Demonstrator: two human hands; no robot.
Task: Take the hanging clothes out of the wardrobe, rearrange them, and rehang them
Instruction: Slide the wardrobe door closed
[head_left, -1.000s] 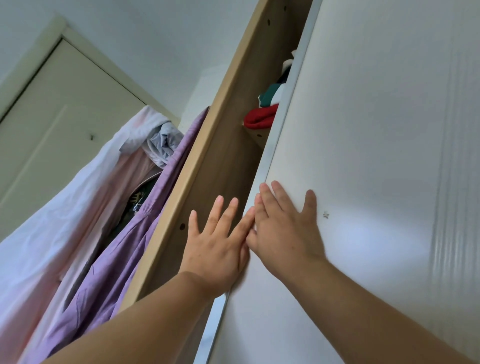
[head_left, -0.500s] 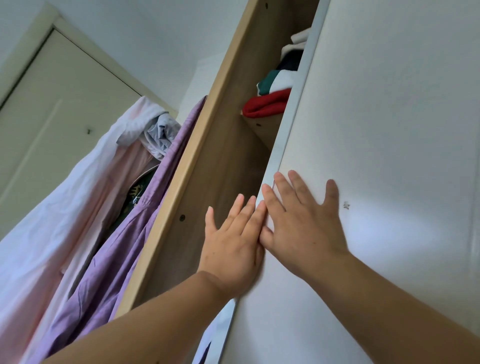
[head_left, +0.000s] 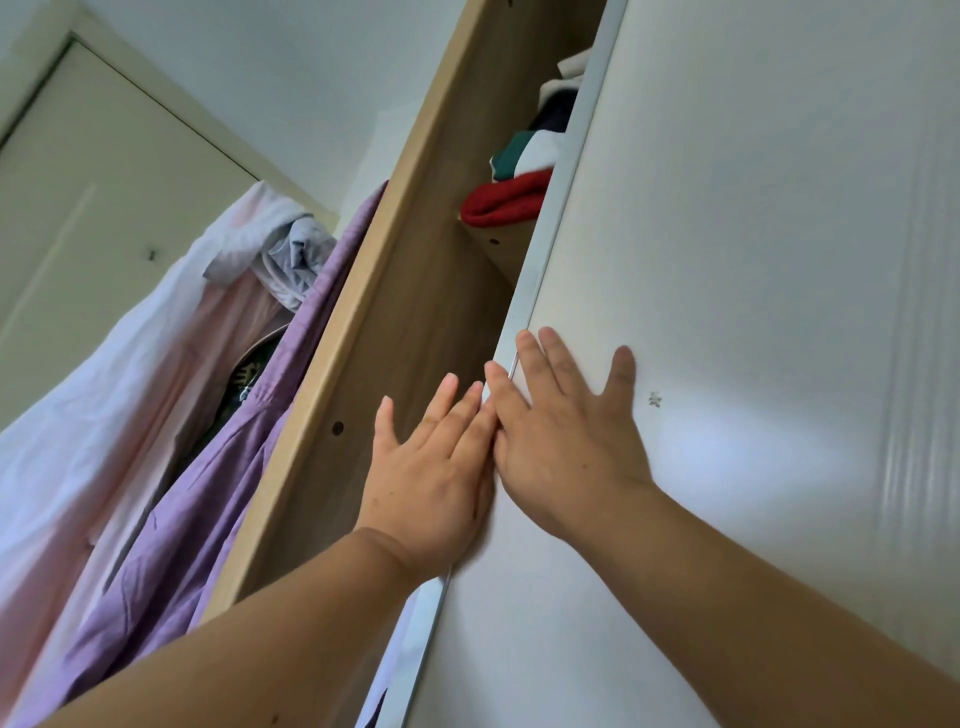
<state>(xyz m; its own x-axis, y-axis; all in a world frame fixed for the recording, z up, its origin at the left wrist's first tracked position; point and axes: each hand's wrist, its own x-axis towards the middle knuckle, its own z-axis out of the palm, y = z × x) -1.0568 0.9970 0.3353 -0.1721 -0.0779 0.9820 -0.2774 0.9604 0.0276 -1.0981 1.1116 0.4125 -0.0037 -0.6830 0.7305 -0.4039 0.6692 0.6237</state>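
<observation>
We note that the white sliding door (head_left: 753, 260) conceals most of the folded clothes (head_left: 506, 202). The wardrobe side panel (head_left: 415, 322) hides the purple garment's (head_left: 208, 493) right side.

We note both hands flat, fingers straight. Our right hand (head_left: 566, 447) lies on the white sliding door (head_left: 753, 234), fingertips at its metal edge strip (head_left: 545, 249). Our left hand (head_left: 434, 467) touches it, lying over that edge. In the gap we see a wooden side panel (head_left: 405, 322) and a red folded item (head_left: 504, 202) on a shelf (head_left: 493, 252). Left of the panel hang a purple garment (head_left: 197, 509) and a pale pink garment (head_left: 104, 395).
</observation>
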